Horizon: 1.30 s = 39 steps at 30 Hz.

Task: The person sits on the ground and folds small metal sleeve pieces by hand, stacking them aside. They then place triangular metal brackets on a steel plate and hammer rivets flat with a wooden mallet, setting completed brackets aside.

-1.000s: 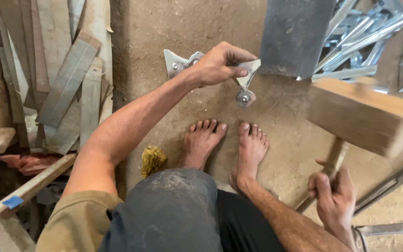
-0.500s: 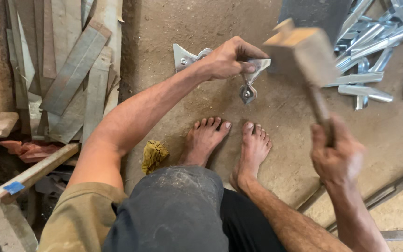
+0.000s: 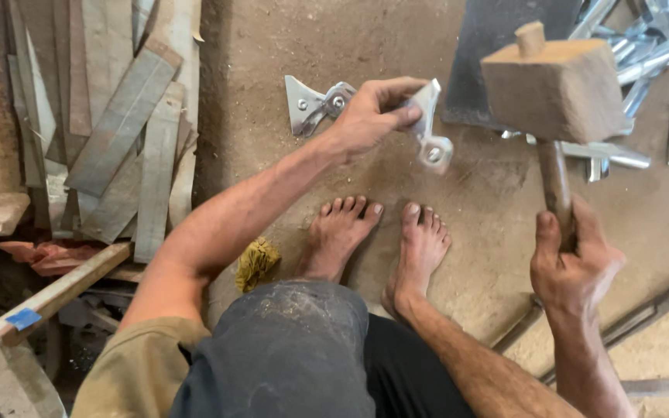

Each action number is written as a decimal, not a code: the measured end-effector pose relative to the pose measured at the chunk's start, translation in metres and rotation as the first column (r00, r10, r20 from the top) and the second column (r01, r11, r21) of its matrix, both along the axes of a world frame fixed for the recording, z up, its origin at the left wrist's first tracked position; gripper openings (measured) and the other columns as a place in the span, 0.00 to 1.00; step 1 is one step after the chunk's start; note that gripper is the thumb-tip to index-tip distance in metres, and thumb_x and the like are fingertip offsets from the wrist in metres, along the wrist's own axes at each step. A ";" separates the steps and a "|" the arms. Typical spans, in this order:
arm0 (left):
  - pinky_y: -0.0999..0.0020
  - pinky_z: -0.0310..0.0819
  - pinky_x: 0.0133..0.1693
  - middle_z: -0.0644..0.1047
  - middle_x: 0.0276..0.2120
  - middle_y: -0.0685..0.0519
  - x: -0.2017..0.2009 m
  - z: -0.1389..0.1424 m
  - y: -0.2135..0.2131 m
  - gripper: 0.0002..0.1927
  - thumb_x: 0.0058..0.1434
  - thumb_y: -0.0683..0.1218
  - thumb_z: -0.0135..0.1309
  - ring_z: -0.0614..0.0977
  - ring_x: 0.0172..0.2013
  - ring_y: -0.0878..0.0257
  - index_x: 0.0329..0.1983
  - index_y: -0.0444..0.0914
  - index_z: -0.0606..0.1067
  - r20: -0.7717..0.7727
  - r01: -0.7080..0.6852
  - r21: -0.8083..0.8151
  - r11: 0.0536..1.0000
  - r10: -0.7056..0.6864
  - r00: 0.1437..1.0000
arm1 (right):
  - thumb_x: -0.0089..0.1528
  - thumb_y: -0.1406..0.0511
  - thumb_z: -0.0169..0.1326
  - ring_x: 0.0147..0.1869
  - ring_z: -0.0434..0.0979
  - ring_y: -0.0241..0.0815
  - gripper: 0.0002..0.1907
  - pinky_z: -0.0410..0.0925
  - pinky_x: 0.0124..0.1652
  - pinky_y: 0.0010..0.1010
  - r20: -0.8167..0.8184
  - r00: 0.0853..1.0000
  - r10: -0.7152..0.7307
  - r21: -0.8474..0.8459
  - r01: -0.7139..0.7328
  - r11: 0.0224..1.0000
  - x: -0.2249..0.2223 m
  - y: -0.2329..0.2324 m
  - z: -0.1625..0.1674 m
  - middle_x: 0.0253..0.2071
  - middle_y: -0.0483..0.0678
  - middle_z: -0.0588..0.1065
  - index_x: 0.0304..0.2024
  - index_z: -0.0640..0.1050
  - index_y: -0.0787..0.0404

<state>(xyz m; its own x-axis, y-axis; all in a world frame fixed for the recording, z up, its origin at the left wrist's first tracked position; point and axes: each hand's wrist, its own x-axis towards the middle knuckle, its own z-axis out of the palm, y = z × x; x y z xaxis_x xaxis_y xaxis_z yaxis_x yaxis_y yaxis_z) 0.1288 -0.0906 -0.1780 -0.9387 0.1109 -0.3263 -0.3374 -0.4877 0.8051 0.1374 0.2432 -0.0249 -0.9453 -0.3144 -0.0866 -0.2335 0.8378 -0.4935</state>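
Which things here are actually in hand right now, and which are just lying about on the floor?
In hand:
- left hand grips a metal bracket
- right hand holds a wooden mallet raised

Lying about:
- second bracket on the floor
- flat metal strips
- pile of bright metal parts
- dark metal plate
- yellow rag

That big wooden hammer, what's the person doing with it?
The person squats barefoot on a dirt floor. The right hand holds the wooden mallet raised. The left hand holds a shiny metal bracket just above the ground. Another bracket lies beside it, and more metal pieces are piled nearby.
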 end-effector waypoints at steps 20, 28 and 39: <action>0.69 0.84 0.43 0.84 0.44 0.47 -0.013 0.002 0.020 0.18 0.63 0.32 0.59 0.85 0.41 0.64 0.57 0.30 0.77 0.114 -0.217 0.092 0.972 0.206 0.972 | 0.76 0.61 0.54 0.24 0.70 0.32 0.18 0.66 0.25 0.26 0.013 0.988 0.156 0.084 -0.157 0.984 -0.015 -0.027 -0.006 0.29 0.46 0.75 0.65 0.77 0.63; 0.69 0.82 0.40 0.85 0.43 0.47 -0.021 0.000 0.012 0.17 0.63 0.33 0.60 0.85 0.40 0.64 0.56 0.32 0.78 0.108 -0.182 0.072 0.981 0.173 0.979 | 0.78 0.62 0.56 0.25 0.71 0.32 0.15 0.69 0.26 0.26 -0.061 0.975 0.213 0.084 -0.207 0.975 -0.014 -0.021 -0.008 0.28 0.44 0.75 0.63 0.76 0.62; 0.70 0.84 0.41 0.85 0.44 0.49 -0.035 0.003 -0.003 0.16 0.63 0.34 0.61 0.85 0.40 0.66 0.54 0.30 0.78 0.039 -0.160 0.084 0.983 0.158 0.987 | 0.72 0.66 0.55 0.18 0.64 0.34 0.11 0.63 0.15 0.29 -0.019 0.992 0.122 0.072 -0.120 0.990 -0.020 -0.034 -0.006 0.24 0.43 0.71 0.55 0.77 0.63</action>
<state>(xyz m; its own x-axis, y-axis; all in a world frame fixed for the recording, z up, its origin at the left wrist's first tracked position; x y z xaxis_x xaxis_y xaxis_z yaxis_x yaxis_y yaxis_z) 0.0939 -0.0931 -0.1750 -0.9358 -0.0100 -0.3523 -0.2750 -0.6044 0.7477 0.1172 0.2088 -0.0305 -0.9028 -0.4204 -0.0910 -0.3457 0.8351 -0.4278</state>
